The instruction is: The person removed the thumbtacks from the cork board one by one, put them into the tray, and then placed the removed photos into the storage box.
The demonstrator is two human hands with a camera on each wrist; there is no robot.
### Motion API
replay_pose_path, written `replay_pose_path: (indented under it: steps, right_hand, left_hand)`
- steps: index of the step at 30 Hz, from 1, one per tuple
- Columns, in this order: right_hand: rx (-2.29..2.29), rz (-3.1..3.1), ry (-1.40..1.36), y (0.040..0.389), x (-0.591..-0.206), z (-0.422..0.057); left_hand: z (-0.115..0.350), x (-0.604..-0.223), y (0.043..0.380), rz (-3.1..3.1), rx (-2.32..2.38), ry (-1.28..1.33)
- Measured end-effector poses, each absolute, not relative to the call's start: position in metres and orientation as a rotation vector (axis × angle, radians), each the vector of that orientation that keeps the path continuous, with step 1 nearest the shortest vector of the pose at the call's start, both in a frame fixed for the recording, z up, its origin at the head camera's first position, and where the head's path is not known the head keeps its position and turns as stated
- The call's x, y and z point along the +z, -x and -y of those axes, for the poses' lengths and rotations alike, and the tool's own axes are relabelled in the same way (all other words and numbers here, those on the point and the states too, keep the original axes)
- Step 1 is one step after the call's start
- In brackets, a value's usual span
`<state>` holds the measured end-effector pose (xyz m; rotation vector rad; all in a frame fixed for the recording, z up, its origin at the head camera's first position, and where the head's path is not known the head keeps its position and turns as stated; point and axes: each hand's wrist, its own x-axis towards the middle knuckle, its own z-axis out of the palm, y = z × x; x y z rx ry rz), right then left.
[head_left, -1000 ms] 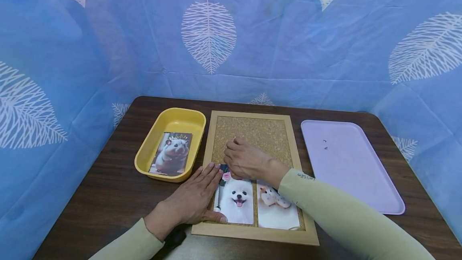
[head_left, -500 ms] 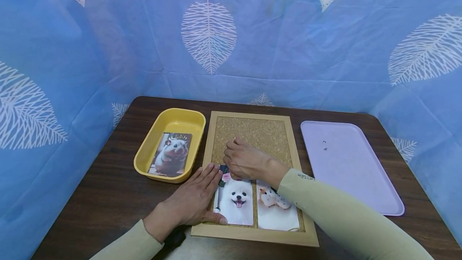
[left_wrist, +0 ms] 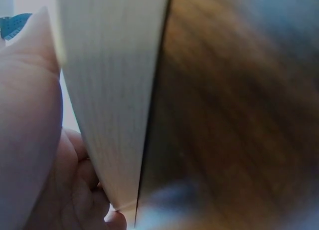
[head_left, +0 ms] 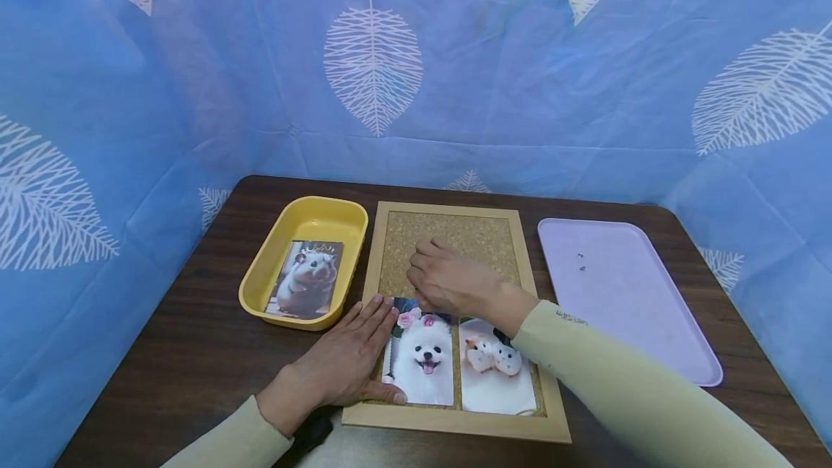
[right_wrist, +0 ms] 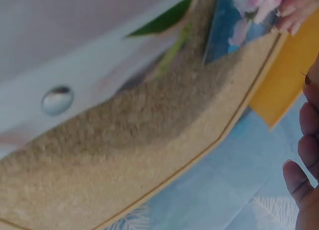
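My left hand [head_left: 347, 352] lies flat across the left edge of the wood-framed cork board [head_left: 455, 430]. Its fingertips touch the side of a photo of a white dog with pink flowers [head_left: 425, 367]. Above that photo's top edge, my right hand [head_left: 451, 280] is held with curled fingers. The right wrist view shows a small thumbtack [right_wrist: 307, 79] at its fingertips, needle sticking out. To the right on the cork lies a photo of two hamsters [head_left: 497, 374]. A round silver thumbtack [right_wrist: 58, 100] is pressed into that photo's edge in the right wrist view.
A yellow tray [head_left: 260, 276] stands left of the board, with a crowned hamster photo [head_left: 304, 279] inside. On the right, a lilac tray [head_left: 640, 309] bears two tiny tacks [head_left: 581, 268]. A blue leaf-patterned cloth [head_left: 500, 63] hangs behind the dark table [head_left: 162, 381].
My right hand has lifted slightly and shifted right, uncovering more of the dog photo's flowers and of the two-hamster photo. My left hand stays in place.
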<state>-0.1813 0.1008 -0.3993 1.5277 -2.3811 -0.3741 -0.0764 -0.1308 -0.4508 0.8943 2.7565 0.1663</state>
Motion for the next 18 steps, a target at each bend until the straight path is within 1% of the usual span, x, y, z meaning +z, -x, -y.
replay_pose_path:
  steps: [10, 18]
  right_hand:
    - [-0.220, 2.329, -1.446, 0.183, -0.384, -0.124]
    - [-0.162, 2.308, -1.377, 0.185, -0.380, -0.153]
  left_hand:
    - [0.130, -0.451, 0.076, -2.750, 0.179, -0.886]
    - [0.130, -0.452, 0.076, -2.751, 0.206, -0.885]
